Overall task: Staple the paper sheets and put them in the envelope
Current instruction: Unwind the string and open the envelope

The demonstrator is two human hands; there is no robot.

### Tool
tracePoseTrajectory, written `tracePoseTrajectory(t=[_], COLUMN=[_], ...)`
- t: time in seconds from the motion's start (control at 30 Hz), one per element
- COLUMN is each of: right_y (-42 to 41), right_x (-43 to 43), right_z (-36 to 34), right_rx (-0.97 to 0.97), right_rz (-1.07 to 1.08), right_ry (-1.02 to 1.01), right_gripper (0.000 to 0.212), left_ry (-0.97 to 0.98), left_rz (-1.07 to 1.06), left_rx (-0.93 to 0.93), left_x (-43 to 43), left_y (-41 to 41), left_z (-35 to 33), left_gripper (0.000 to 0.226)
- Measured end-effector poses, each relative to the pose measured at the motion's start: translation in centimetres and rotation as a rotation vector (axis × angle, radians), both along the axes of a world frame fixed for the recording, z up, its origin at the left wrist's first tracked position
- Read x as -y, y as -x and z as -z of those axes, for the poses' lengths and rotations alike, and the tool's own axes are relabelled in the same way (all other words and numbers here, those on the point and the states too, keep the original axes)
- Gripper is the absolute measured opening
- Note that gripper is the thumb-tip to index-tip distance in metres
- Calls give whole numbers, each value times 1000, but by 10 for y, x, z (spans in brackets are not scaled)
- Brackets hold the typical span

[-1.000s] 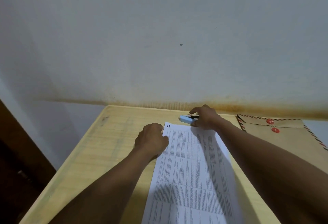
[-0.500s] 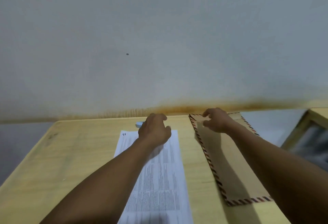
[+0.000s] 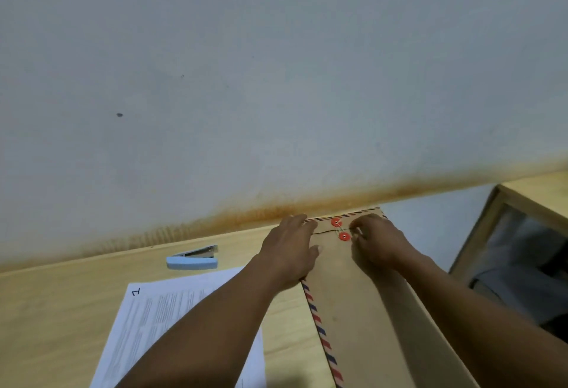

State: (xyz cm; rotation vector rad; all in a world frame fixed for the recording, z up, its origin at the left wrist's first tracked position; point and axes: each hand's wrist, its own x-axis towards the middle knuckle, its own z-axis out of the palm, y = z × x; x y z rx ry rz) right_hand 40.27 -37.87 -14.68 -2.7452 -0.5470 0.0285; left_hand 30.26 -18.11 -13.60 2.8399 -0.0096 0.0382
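Two bare forearms reach away from you over a pale wooden table. Nearest you, at left, lies the stack of printed paper sheets, white and flat, a handwritten mark in its far corner, your left forearm crossing over its right side. Just beside it to the right runs the envelope, brown kraft paper edged in red and blue airmail stripes, long and lying flat toward the wall. Your left hand rests palm down on the envelope's left edge near the flap, fingers loosely spread and extended, pressing rather than gripping. Your right hand sits on the flap's other side, fingertips drawn together at the thin string that links two red button discs; whether the string is truly pinched you cannot tell. Left of your hands, apart from the sheets, a light blue stapler lies with its metal jaw slightly agape. Beyond stands a grey wall, rust-stained along the table line.
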Motion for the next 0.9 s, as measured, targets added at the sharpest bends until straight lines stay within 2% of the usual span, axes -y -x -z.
tracePoseTrajectory(t=[0.13, 0.33, 0.6, 0.8, 0.9], right_y=[1, 34, 89, 92, 87], right_x=[1, 5, 10, -19, -41], right_z=[6, 4, 9, -1, -3], right_rx=[11, 36, 8, -100, -116], right_rz=[-6, -5, -32, 65, 126], right_ry=[75, 42, -52, -178, -206], right_gripper=[36, 31, 29, 27, 29], left_ry=[-116, -212, -181, -173, -173], left_rz=[18, 4, 57, 82, 111], left_rx=[-115, -79, -115, -170, -183], left_x=[6, 11, 6, 2, -1], left_y=[-7, 25, 87, 100, 99], left_z=[9, 10, 6, 1, 0], left_gripper=[58, 50, 42, 47, 40])
